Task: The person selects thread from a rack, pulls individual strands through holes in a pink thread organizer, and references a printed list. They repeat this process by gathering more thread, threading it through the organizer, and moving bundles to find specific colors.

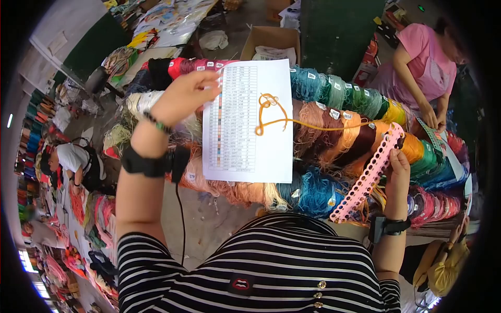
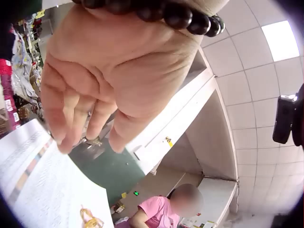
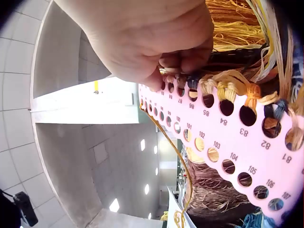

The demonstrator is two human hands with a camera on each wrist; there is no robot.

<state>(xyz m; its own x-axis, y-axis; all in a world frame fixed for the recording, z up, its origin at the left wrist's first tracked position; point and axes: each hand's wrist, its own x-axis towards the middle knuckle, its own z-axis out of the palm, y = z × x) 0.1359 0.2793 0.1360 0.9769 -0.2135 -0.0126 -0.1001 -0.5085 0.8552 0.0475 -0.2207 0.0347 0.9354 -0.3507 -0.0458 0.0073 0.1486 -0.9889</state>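
My right hand (image 1: 399, 167) grips a pink thread card (image 1: 367, 175) with rows of numbered holes. In the right wrist view, short knotted strands in several colours fill holes along one edge of the card, close to the thumb and fingertips. A golden-orange thread (image 1: 323, 126) runs from the card's upper end to a loose tangle on a white printed sheet (image 1: 245, 176). The sheet bears a table of numbers and a strip of colour swatches, and lies over the skeins. My left hand (image 1: 190, 94) hovers with loosely bent fingers at the sheet's upper left edge, holding nothing.
Rows of labelled thread skeins (image 1: 313, 86) lie beneath and around the sheet. A person in pink (image 1: 425, 57) works at the far right, and another in white (image 1: 75, 161) bends at the left. A cardboard box (image 1: 269, 41) stands behind the rows.
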